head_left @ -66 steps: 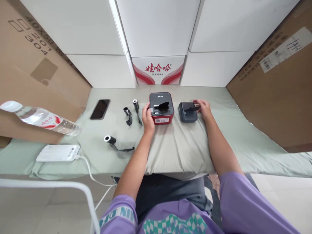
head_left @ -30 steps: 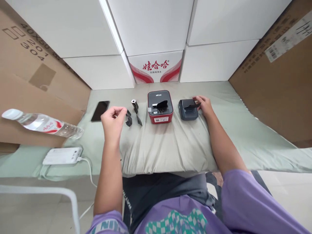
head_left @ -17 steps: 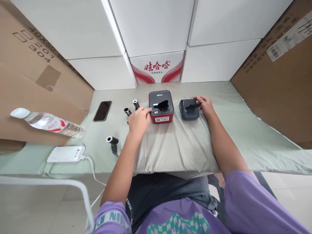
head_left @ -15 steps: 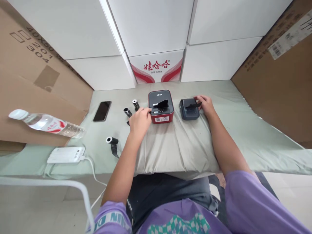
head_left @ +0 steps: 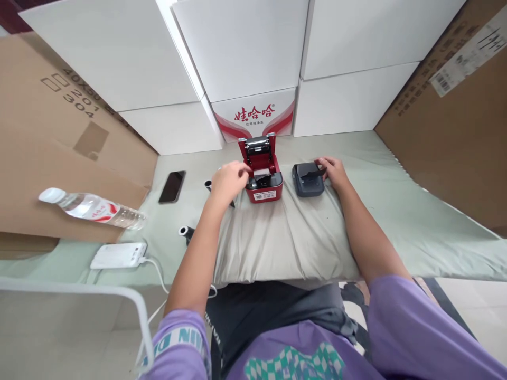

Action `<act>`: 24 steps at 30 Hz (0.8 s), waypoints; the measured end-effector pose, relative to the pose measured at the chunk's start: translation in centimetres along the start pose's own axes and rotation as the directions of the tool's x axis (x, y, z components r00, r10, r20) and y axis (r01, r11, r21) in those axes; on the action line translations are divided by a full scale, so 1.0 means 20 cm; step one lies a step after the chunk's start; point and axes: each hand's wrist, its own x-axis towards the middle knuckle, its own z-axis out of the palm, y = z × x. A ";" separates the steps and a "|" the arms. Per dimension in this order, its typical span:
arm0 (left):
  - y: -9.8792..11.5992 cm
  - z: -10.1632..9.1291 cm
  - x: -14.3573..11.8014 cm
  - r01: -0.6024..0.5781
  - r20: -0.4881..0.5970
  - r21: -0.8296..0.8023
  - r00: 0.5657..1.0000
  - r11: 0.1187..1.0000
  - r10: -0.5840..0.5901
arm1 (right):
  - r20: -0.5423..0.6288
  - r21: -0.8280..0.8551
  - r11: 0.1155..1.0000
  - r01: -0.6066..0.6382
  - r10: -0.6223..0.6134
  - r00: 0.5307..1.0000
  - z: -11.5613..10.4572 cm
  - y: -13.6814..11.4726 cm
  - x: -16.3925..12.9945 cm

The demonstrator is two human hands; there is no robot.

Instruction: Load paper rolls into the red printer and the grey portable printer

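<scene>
A small red-and-black label printer (head_left: 264, 195) stands on the cloth with its lid (head_left: 257, 145) raised, a white roll (head_left: 261, 172) and a black strip (head_left: 263, 178) showing inside. My left hand (head_left: 229, 182) is at its left side, fingers loosely bent and apart, with nothing seen in them. To the right sits a dark blue-grey portable printer (head_left: 308, 184); a black paper strip (head_left: 316, 173) sticks out of its top. My right hand (head_left: 332, 171) grips that printer's right rear corner, fingers against its edge where the strip ends. Black paper rolls (head_left: 208, 186) lie left, partly hidden by my left arm.
White cartons (head_left: 253, 113) wall off the back, with brown boxes (head_left: 79, 142) left and right. On the left lie a phone (head_left: 172, 187), a water bottle (head_left: 99, 208) and a cabled white power bank (head_left: 119, 255). A white rail (head_left: 79, 287) crosses the lower left.
The red printer's lid has swung up and back, baring its inside. My left hand has risen slightly beside it. My right hand stays at the dark printer. The view has shifted slightly.
</scene>
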 end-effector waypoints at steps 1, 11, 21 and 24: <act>-0.02 0.01 0.06 -0.073 0.031 -0.068 0.997 0.995 0.075 | 0.000 -0.002 1.000 0.001 -0.001 1.000 0.00 0.01 0.00; 0.07 0.11 0.48 -0.242 0.538 0.343 0.843 0.908 0.022 | 0.003 0.046 0.999 -0.017 0.017 1.000 0.00 0.01 0.01; 0.09 0.06 0.42 -0.269 0.469 0.299 0.877 0.915 0.105 | -0.005 0.073 0.997 -0.023 0.024 1.000 0.00 0.01 0.01; 0.06 -0.05 0.37 -0.224 0.344 0.194 0.927 0.955 0.148 | -0.007 0.068 0.997 -0.027 0.027 1.000 0.00 0.00 0.01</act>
